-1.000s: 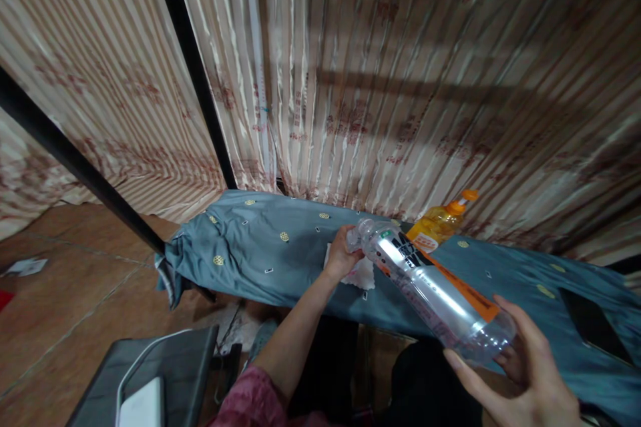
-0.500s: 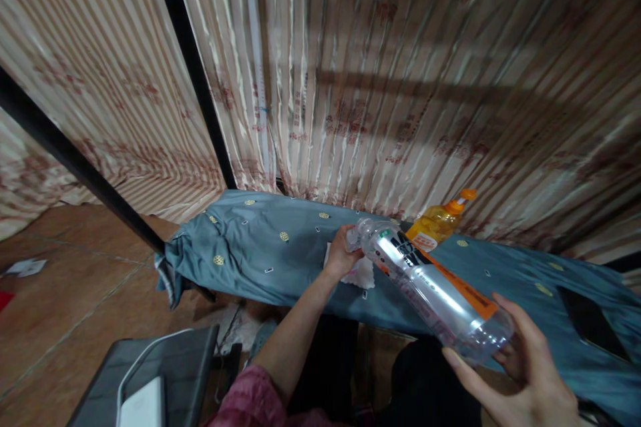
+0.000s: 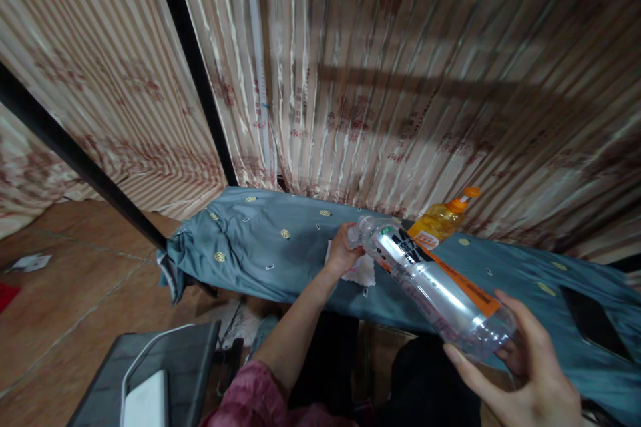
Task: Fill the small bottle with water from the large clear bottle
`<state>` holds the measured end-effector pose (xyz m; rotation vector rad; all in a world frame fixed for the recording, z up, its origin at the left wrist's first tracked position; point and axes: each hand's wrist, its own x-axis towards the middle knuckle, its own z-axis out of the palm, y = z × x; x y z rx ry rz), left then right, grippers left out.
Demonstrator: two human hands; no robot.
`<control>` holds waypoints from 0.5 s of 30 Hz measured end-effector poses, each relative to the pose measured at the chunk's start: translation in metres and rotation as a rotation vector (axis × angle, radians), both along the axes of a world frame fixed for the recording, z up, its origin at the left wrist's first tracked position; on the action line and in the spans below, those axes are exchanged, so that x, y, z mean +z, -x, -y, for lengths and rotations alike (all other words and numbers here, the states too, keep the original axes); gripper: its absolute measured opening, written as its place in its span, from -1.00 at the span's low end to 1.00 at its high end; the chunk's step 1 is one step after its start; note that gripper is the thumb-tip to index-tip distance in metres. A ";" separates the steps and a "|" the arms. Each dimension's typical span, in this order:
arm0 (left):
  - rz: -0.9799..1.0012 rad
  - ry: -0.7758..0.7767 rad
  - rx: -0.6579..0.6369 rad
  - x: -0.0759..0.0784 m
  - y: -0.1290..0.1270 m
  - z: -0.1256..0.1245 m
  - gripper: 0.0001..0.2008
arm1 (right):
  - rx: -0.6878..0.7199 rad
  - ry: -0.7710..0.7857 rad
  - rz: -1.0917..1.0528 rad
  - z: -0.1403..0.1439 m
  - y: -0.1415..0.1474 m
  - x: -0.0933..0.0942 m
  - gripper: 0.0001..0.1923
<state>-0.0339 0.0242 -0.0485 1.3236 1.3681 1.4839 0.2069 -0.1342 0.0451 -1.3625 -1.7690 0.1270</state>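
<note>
A: Clear bottle [image 3: 435, 287], where is it?
B: Held slantwise above the desk [image 3: 260, 247], its neck up and away from the person, its base low and near. A dark label with an orange strip runs along its side.
A: Who has hold of it?
B: Both hands. The right hand [image 3: 521, 373] cups the base from below, its grip wrapped partway around the bottle, fingers curled on the far side and thumb along the near side. The left hand [image 3: 343, 250] is closed around the neck end, its grip pressed on the cap region. Whether the cap is on, I cannot tell; the fingers cover it.
A: What lies beneath?
B: A blue-grey cloth with small gold marks covers the desk. A white tissue [image 3: 363, 271] lies on it just below the left hand.
A: Anything else close by?
B: An orange bottle [image 3: 441, 221] with an orange cap stands behind the clear one, near the striped curtain [image 3: 375, 80]. A dark flat thing [image 3: 593, 330] lies on the cloth at the far right. At lower left stands a grey box [image 3: 165, 367] with a white device [image 3: 145, 403] and a white cable on top.
</note>
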 end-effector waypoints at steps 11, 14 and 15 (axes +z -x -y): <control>-0.025 -0.001 0.009 -0.002 0.000 -0.001 -0.43 | 0.019 0.007 -0.023 -0.001 -0.005 -0.006 -0.03; -0.001 0.002 0.007 -0.002 -0.001 -0.001 -0.42 | 0.018 0.026 -0.027 -0.001 -0.007 -0.007 -0.01; 0.008 0.007 0.008 -0.002 -0.001 -0.001 -0.41 | 0.018 0.026 -0.024 -0.001 -0.007 -0.007 -0.01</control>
